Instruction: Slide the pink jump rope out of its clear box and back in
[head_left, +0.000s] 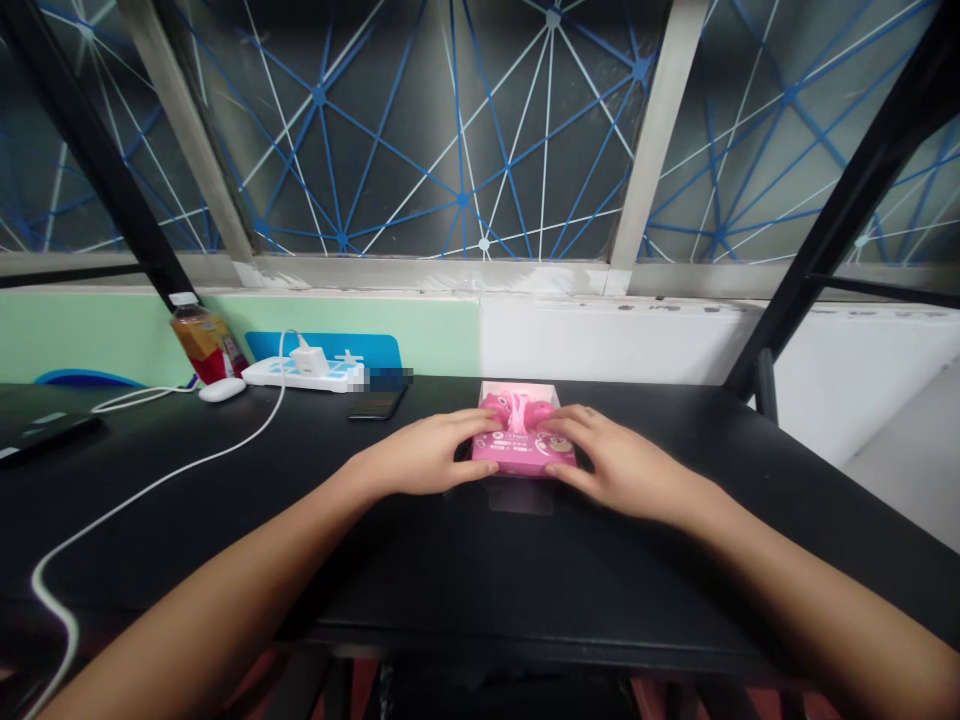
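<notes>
A small pink box (pixel 514 462) with printed lettering and a cartoon face rests on the black table in front of me. Its back part is open or see-through and shows two rounded pink pieces with a pale pink strand between them; their exact kind I cannot make out. My left hand (pixel 431 450) grips the box's left side, fingers at the left pink piece and thumb along the front edge. From the other side my right hand (pixel 607 455) does the same, thumb at the front right corner. A faint clear patch, film or reflection, lies before the box.
On the black table (pixel 480 580), a phone (pixel 379 395) lies left of the box. Behind it are a white power strip (pixel 304 374) with a charger (pixel 309 360), a white mouse (pixel 223 390) and a drink bottle (pixel 206 340). A white cable (pixel 161 487) runs along the left.
</notes>
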